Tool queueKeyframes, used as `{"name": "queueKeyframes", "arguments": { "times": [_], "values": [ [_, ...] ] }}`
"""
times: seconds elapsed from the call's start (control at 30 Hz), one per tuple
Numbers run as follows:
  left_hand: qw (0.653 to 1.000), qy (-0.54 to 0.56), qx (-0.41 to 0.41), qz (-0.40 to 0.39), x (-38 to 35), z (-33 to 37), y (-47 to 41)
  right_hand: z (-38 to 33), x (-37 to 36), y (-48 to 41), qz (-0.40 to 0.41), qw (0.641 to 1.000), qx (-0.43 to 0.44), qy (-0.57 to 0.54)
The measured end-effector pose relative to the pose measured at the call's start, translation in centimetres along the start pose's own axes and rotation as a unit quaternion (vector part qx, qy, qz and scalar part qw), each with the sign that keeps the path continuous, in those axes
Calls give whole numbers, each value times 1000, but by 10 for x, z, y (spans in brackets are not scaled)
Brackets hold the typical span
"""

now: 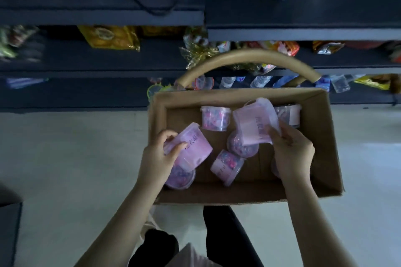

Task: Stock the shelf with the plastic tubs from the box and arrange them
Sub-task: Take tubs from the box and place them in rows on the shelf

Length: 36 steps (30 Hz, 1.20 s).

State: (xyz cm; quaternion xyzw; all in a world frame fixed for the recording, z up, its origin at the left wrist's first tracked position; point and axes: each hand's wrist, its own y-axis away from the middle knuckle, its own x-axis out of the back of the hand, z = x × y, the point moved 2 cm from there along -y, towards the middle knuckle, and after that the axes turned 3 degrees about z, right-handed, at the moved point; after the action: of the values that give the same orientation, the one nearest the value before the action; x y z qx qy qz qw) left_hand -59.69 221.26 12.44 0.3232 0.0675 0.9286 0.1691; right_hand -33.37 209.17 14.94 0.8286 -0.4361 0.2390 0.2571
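Your left tub and right tub wear pale pink labels printed with dark characters, while the clear tub between them shows a mottled pink, blue and purple filling. The box is plain brown cardboard, the shelf dark navy, its packet yellow-gold, and the floor pale grey.
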Motion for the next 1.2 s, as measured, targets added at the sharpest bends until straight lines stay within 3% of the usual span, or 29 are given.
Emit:
{"name": "queueKeyframes", "arguments": {
  "times": [0.2,0.4,0.6,0.97,1.2],
  "values": [
    [986,126,-49,100,158,41,54,-124,9,112,6,989,145,-18],
    [962,159,-142,173,319,66,111,-231,-8,236,15,958,275,-82],
    [935,143,-226,234,435,85,141,-336,-9,301,-2,913,391,-118],
    [890,34,-348,292,546,140,98,-472,-12,297,93,790,598,-102],
    [870,-33,-386,305,576,181,-16,-552,-45,218,124,765,627,-79]
  ]
}}
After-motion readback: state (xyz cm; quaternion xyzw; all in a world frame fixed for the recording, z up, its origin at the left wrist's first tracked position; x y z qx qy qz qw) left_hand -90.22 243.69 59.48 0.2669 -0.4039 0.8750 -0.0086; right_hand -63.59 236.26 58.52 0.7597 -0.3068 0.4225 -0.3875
